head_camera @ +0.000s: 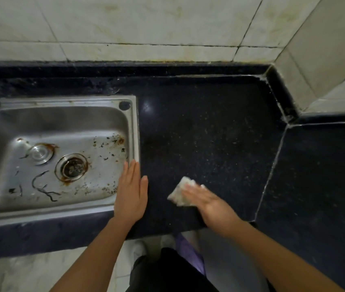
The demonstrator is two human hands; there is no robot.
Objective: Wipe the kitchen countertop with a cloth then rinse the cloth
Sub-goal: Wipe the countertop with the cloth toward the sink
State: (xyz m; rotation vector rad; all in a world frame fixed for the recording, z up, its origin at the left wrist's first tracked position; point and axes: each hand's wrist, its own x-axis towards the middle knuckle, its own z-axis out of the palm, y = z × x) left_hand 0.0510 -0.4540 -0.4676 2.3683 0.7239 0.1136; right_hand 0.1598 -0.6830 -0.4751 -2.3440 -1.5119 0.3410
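A small pale folded cloth (181, 191) lies on the black speckled countertop (209, 133) near its front edge. My right hand (207, 204) presses flat on the cloth with straight fingers and looks blurred. My left hand (131, 192) rests flat, fingers straight and together, on the counter right beside the right rim of the steel sink (134, 131). Crumbs and specks dot the counter behind the cloth.
The sink basin holds a rusty drain (72, 167), a round strainer lid (39, 153) and dirt bits. Stained tiled walls (146, 24) close the back and right, with a counter seam (270, 169) at right. Floor tiles and my legs show below the front edge.
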